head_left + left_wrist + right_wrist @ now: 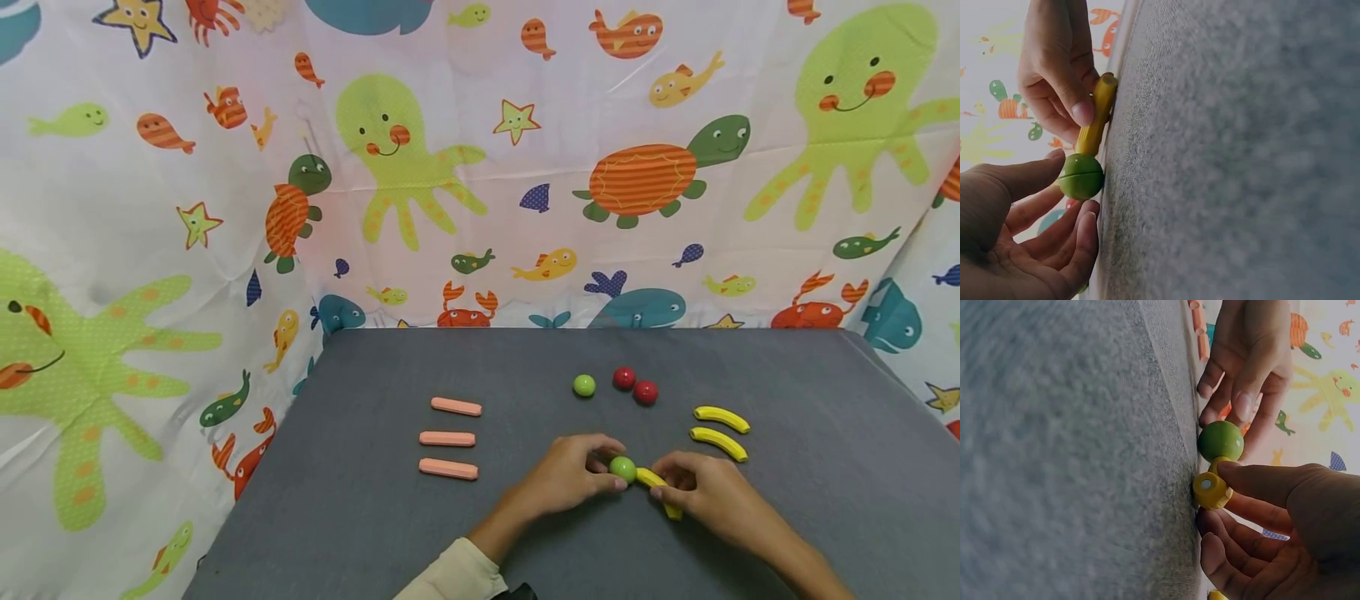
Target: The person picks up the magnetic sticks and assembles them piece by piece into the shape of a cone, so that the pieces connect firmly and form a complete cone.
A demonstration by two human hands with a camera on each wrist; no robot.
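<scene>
Thumb and fingers of the left hand curl round a green ball on the grey table. Touching the ball's right side in the head view is one end of a yellow banana-shaped piece. The right hand pinches this piece between thumb and fingers, its other end pointing toward the table's near side. Both pieces are low at the tabletop.
Three pink sticks lie at the left of the grey table. Behind the hands are another green ball and two red balls. Two more yellow banana-shaped pieces lie to the right. A patterned cloth hangs behind.
</scene>
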